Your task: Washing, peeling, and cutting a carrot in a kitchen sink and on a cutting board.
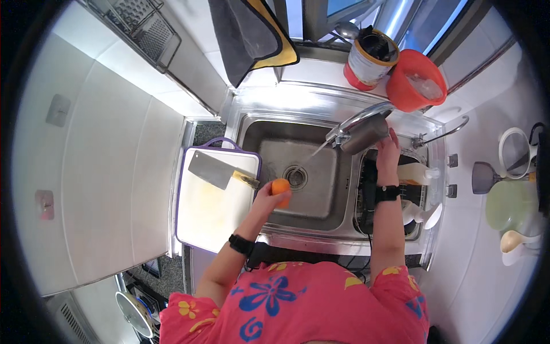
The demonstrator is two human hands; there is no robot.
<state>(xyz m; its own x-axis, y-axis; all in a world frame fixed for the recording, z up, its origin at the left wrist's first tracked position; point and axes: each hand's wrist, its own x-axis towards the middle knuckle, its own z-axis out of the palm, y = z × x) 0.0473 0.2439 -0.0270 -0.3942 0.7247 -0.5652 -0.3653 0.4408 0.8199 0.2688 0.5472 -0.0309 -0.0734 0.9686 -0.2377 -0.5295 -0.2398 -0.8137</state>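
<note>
My left hand (267,200) grips an orange, rounded piece of produce (281,186) over the left side of the steel sink (318,202); the fingers hide part of it, and its kind is unclear. A thin stream of water runs from the chrome faucet (356,116) towards the drain (296,177). My right hand (388,155) reaches up beside a dark grey cylinder (365,134) under the faucet's neck. Its fingertips are partly hidden there, so whether they grasp anything is unclear.
Left of the sink, a cleaver (211,169) lies on a purple-rimmed cutting board (210,215). Bottles (414,173) stand on the right-hand drainer. A red tub (414,81) and a tin of utensils (369,62) line the sill. A lidded pan (134,314) sits over a lit burner, lower left.
</note>
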